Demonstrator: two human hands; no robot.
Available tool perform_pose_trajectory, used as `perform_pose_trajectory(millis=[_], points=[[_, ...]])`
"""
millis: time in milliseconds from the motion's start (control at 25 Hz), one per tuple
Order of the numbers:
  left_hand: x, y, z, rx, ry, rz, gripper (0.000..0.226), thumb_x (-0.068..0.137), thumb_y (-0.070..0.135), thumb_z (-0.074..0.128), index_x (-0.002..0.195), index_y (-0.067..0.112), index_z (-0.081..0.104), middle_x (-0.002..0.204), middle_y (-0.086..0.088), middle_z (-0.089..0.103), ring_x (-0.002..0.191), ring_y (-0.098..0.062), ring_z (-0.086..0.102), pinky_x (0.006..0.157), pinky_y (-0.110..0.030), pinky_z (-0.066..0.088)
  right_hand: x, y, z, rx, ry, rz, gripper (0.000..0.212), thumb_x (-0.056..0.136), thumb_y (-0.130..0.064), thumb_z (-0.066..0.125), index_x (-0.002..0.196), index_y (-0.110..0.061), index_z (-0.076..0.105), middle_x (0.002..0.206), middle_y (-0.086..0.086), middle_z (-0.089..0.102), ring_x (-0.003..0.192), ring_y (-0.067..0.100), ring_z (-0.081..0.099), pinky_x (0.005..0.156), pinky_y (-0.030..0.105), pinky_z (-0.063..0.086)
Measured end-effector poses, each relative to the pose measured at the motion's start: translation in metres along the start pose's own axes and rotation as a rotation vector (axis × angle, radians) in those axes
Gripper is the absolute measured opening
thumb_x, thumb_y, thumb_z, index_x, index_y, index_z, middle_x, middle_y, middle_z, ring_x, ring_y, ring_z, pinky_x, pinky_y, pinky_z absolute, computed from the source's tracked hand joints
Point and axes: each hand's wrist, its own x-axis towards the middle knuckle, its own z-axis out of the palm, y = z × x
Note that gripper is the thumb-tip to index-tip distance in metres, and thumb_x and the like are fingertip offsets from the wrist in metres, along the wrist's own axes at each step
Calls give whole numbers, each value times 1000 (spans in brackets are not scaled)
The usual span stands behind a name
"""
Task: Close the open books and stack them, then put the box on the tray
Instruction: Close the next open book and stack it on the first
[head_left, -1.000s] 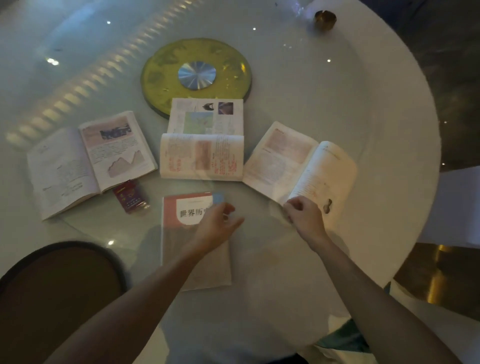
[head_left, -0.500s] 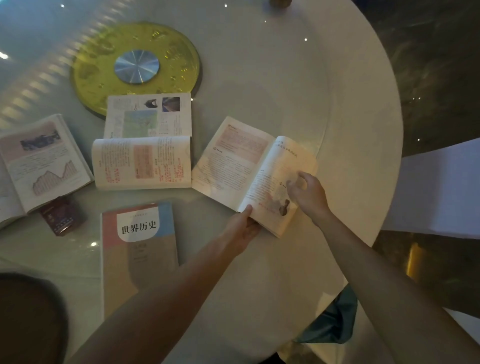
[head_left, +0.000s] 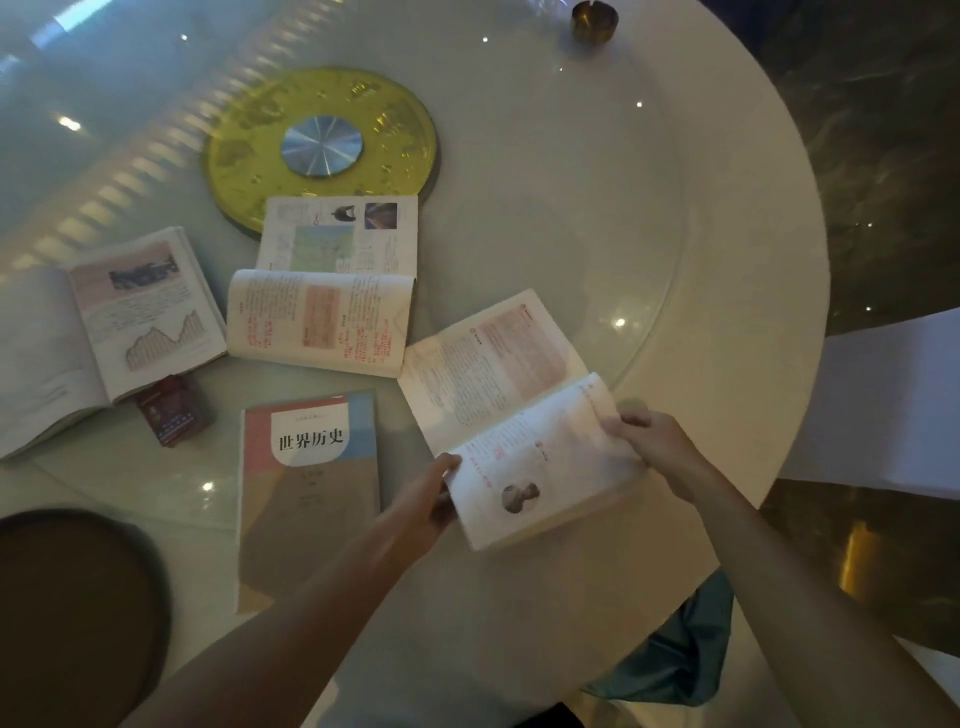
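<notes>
Three books lie open on the round glass table: one at the left (head_left: 104, 332), one in the middle (head_left: 327, 291), one at the right (head_left: 498, 395). A closed book (head_left: 306, 499) with a pink, blue and tan cover lies in front of the middle one. My left hand (head_left: 431, 499) grips the right open book at its near edge. My right hand (head_left: 654, 441) holds that book's right half, which is lifted off the table. A small dark red box (head_left: 174, 418) lies between the left open book and the closed one. The dark round tray (head_left: 72, 613) sits at the lower left.
A yellow round turntable disc (head_left: 322, 150) with a silver hub lies beyond the books. A small brass dish (head_left: 595, 22) stands at the table's far edge. The table rim curves down the right side, with a white-covered chair (head_left: 893, 405) beyond it and teal cloth (head_left: 675, 660) below.
My left hand left the closed book and took the near edge of the right open book. My right hand shifted to that book's right edge and raised that half.
</notes>
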Motion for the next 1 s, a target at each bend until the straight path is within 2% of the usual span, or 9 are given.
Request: perform_pose_trajectory(millis=[120,200,320,440,560,680,800,920,1000], points=[[-9,-6,-21,16,66,13,27,96,14,62,114,-6,64,117,-28,71,114,-45,67,104,-55,49,-25,5,-8,224,-138,10,22,90,-16,72,111,-10,71,113,13,76,95,28,75,77,38,58],[-14,-7,-27,-13,46,-1,34,97,14,61,122,-8,62,119,-27,71,116,-41,67,99,-49,54,-36,-8,-6,357,-115,16,15,92,-11,71,105,-12,64,97,13,74,75,24,72,59,33,58],[-16,2,-29,-114,17,18,38,99,18,58,130,-4,61,119,-20,73,107,-31,71,87,-39,59,-33,-32,4,471,-95,-5,11,94,-6,65,94,-17,62,87,9,65,66,18,65,50,28,56],[-20,17,-27,-277,29,63,29,102,25,52,111,1,68,87,-13,76,67,-19,74,51,-25,59,-21,-58,16,585,-105,35,8,98,-11,61,97,-9,68,82,10,70,70,20,72,59,31,64],[-15,17,-27,-295,127,42,35,105,34,46,94,4,59,83,-13,64,70,-21,65,44,-23,56,-3,-73,30,649,-142,52,30,105,-36,53,106,-9,66,87,14,75,84,30,75,79,42,64],[-12,0,-23,-215,122,-43,28,103,24,51,111,-2,58,86,-15,62,76,-24,64,58,-30,61,20,-82,46,340,-90,41,33,105,-37,52,113,-10,67,102,17,71,91,29,69,92,48,58],[-9,-14,-13,-142,115,-91,42,100,22,56,130,-7,52,95,-18,60,84,-28,65,75,-36,57,45,-88,64,-241,13,-147,42,98,-28,61,134,-7,62,128,16,67,112,29,65,101,49,54],[-10,-18,-6,-184,94,-82,53,101,24,57,141,-9,44,108,-20,63,97,-30,66,79,-35,56,63,-93,78,-873,-41,-425,70,98,-31,61,160,-15,33,169,12,30,156,33,25,122,50,32],[-11,-15,-4,-242,80,-52,61,100,28,59,145,-8,40,127,-22,60,110,-30,62,82,-33,56,65,-98,84,-1005,-172,-452,82,97,-38,61,165,-21,18,176,5,5,162,27,1,126,51,21]])
